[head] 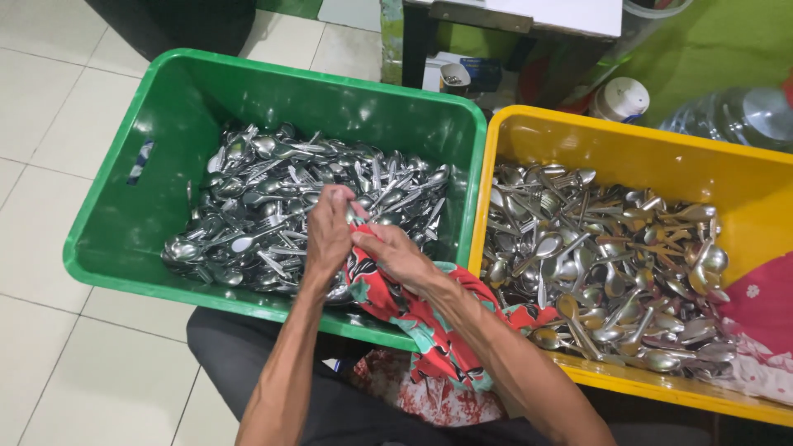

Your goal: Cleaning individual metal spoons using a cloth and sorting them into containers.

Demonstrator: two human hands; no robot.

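Observation:
Both my hands meet over the near right part of a green plastic crate [157, 124] filled with metal spoons and forks [273, 198]. My left hand [329, 231] is closed around a piece of cutlery, mostly hidden by the fingers. My right hand [395, 254] grips a red patterned cloth [429, 330] and presses it against that piece. The cloth trails over the crate's rim and under my right forearm onto my lap.
A yellow crate [743, 190] at the right holds several more spoons and forks [611, 264]. A red-pink cloth [764, 314] hangs over its right side. White tiled floor [49, 107] lies to the left. A table leg, a white-lidded jar [619, 99] and a clear water jug [735, 116] stand behind.

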